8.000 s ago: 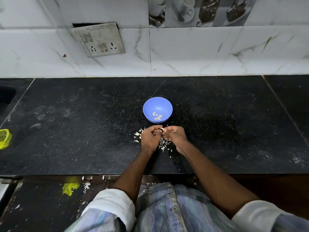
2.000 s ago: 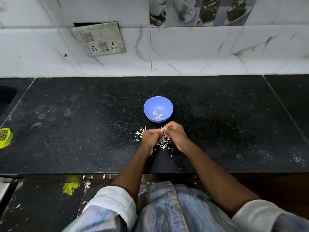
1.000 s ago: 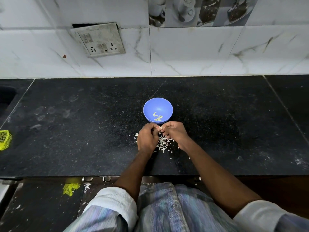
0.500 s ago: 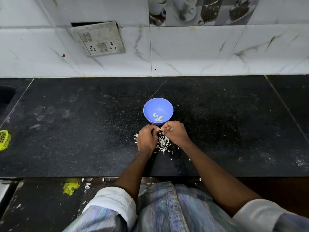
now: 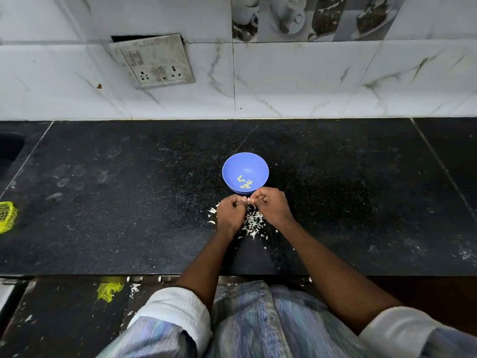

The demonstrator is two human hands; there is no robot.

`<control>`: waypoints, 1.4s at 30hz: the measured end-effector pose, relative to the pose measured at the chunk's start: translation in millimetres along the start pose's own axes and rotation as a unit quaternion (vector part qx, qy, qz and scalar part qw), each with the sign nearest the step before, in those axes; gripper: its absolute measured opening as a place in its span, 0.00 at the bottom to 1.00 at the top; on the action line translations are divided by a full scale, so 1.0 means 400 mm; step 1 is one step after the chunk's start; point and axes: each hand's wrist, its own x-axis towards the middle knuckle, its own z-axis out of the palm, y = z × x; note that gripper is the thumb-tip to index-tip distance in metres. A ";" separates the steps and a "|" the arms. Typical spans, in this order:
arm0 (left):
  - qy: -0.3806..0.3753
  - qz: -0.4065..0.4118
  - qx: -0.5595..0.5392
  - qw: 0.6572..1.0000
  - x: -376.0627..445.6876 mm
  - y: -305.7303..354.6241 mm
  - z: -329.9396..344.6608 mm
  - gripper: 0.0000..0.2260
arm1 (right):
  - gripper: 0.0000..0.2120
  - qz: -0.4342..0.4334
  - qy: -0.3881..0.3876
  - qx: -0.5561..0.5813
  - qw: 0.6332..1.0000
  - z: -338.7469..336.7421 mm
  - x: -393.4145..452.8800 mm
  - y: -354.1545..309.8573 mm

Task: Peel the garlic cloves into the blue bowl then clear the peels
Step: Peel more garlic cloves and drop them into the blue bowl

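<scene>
A blue bowl (image 5: 245, 164) stands on the black counter (image 5: 129, 202) with several peeled garlic cloves (image 5: 244, 182) at its bottom. Just in front of it my left hand (image 5: 229, 215) and my right hand (image 5: 272, 206) meet with curled fingers. Together they pinch a small pale garlic clove (image 5: 249, 200) between their fingertips; most of it is hidden. Below and between the hands lies a heap of white garlic peels (image 5: 254, 222), with a few more peels (image 5: 212, 211) to the left of my left hand.
A yellow mesh bag (image 5: 7, 215) lies at the counter's left edge, beside a dark sink (image 5: 10, 148). A tiled wall with a socket plate (image 5: 154, 63) rises behind. Yellow mesh scrap (image 5: 109, 290) and peel bits lie below the counter's front edge.
Both hands stay just in front of the bowl, working the clove with small finger movements. The peel heap under them has grown since eight seconds ago.
</scene>
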 end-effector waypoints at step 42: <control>-0.083 -0.027 -0.107 0.990 -0.018 -0.010 0.016 0.14 | 0.07 0.175 -0.062 0.266 0.946 -0.006 -0.039 -0.010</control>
